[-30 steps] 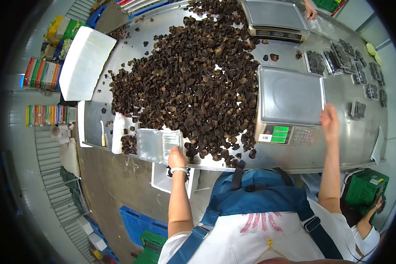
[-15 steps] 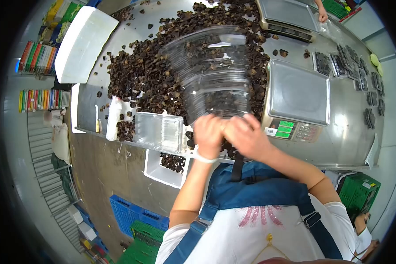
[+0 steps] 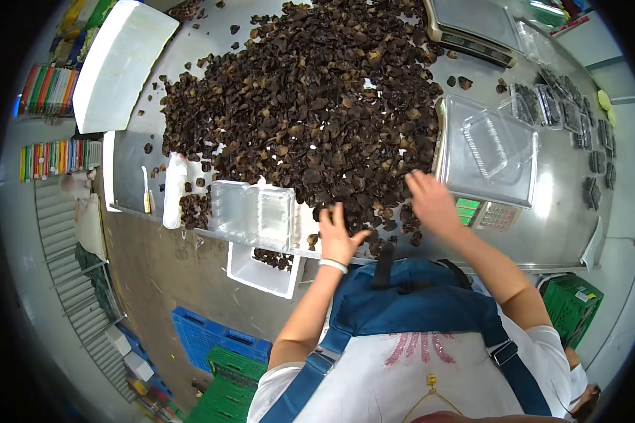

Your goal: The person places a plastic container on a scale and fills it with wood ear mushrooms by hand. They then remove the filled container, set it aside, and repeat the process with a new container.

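Observation:
A wide heap of dark brown, crinkled pieces that look like wood ear mushrooms (image 3: 310, 120) covers the middle of the metal table. My left hand (image 3: 339, 240) is at the heap's near edge, fingers spread and touching it. At the heap's right edge lies my right hand (image 3: 434, 204), its fingers stretched over the pieces and holding nothing. Just beyond it, an opened clear plastic clamshell box (image 3: 494, 144) rests on the pan of the near weighing scale (image 3: 466, 180). Left of my left hand stand nested clear plastic boxes (image 3: 250, 215).
A second scale (image 3: 473, 32) stands at the back right. Filled clear boxes (image 3: 571, 106) lie along the table's right side. A white foam panel (image 3: 123, 67) leans at the left. Below the front edge sits a white foam bin (image 3: 261, 271); blue pallets (image 3: 212, 342) and green crates are on the floor.
The clear plastic that both hands held over the heap has left them, and an opened box is now on the scale. My hands have separated and lowered to the mushrooms.

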`<state>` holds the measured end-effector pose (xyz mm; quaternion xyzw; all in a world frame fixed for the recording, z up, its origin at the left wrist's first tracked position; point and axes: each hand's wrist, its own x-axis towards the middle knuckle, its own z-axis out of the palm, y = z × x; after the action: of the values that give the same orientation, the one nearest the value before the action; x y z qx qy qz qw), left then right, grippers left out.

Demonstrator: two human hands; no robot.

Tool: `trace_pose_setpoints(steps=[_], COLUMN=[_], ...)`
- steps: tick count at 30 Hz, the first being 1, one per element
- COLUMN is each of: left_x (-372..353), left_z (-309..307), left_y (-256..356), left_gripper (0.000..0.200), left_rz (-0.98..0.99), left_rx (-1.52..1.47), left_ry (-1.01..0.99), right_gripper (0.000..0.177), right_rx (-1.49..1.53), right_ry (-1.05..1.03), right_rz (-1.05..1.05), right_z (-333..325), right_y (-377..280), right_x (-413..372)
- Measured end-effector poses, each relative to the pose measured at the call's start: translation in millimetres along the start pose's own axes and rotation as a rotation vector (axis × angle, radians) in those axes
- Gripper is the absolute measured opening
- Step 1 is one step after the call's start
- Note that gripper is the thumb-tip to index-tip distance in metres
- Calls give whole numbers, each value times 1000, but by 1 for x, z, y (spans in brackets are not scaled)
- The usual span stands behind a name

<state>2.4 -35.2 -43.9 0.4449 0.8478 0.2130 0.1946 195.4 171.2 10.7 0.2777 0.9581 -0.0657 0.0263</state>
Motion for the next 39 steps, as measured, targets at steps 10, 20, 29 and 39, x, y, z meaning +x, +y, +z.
trace_pose_setpoints(steps=[10,20,29,39], left_x=[139,225,82,133], left_z=[5,-15,2,-46], left_y=[3,-14,-6,12], left_gripper=[63,57,55,112], left_rz=[219,180,449,170], left_rx=[105,88,30,132], left_ry=[212,124,-11,-259], right_gripper=[64,57,69,94], right_rx=[265,367,354,388], right_ry=[130,126,-24,-39], right_rz=[-145,-109,-185,158], right_z=[40,62,54,33], right_y=[-32,10,-31,-45], right_x=[131,224,58,82])
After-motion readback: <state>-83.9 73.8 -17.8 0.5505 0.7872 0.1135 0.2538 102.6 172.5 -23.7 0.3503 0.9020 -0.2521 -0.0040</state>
